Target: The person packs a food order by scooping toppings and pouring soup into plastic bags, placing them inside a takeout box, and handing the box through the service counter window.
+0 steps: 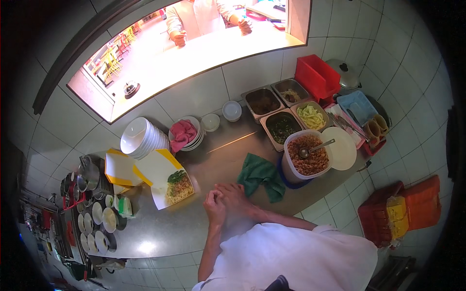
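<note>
My left hand (214, 208) and my right hand (233, 196) rest together at the near edge of the steel counter (174, 232), fingers touching, with no object seen in them. Just left of them stands an opened paper takeaway box (153, 171) with noodles (178, 194), minced topping and leafy greens in its near end. To their right lies a crumpled green cloth (260, 176), beside a white tub of minced topping (307, 152) with a ladle (316, 148) in it. How far the fingers are curled is partly hidden where the hands overlap.
Stacked white bowls (136, 138), plates with a pink cloth (183, 132) and metal food pans (282, 129) line the wall. Small bowls (109, 220) stand at left. A red bin (316, 78) stands at back right. Beyond the serving hatch (218, 51), a person rests both hands on the ledge.
</note>
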Available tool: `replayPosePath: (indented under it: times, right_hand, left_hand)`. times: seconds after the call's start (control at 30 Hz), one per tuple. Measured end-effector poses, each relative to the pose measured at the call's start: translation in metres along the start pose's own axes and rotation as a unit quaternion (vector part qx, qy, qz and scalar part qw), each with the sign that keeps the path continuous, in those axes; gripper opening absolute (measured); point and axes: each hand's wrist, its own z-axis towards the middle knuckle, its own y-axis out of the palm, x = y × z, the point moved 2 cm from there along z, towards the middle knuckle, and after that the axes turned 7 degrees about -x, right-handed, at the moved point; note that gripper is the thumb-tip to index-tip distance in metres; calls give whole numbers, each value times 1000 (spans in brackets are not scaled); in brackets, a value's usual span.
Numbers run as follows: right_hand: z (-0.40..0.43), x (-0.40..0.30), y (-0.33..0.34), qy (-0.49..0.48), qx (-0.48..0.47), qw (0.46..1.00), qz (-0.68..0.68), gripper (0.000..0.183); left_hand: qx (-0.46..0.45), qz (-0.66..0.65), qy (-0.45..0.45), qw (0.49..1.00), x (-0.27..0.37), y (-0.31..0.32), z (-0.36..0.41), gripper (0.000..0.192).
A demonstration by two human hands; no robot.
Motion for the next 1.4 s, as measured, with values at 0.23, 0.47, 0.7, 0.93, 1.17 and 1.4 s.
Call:
replayPosePath:
  times: [0.23, 0.47, 0.7, 0.93, 1.17, 1.4]
  right_hand:
    - [0, -7, -5, 21, -15, 997, -74, 48]
    - [20, -21, -42, -53, -62, 980, -184, 14]
    - [33, -34, -62, -152, -175, 965, -124, 12]
    - [50, -58, -87, -117, -335, 899, -258, 13]
    - [60, -39, -93, -132, -383, 875, -266, 16]
    - [69, -15, -87, 57, -420, 901, -98, 26]
  left_hand:
    - [23, -89, -74, 993, 4, 0, 1, 4]
    - [-1, 8, -80, 997, 14, -19, 6, 4]
    - [-6, 5, 26, 1000, -25, -1, -17, 31]
    - [43, 122, 93, 987, -22, 18, -15, 35]
    - [31, 109, 59, 992, -10, 20, -12, 26]
    - [69, 114, 68, 989, -7, 14, -15, 27]
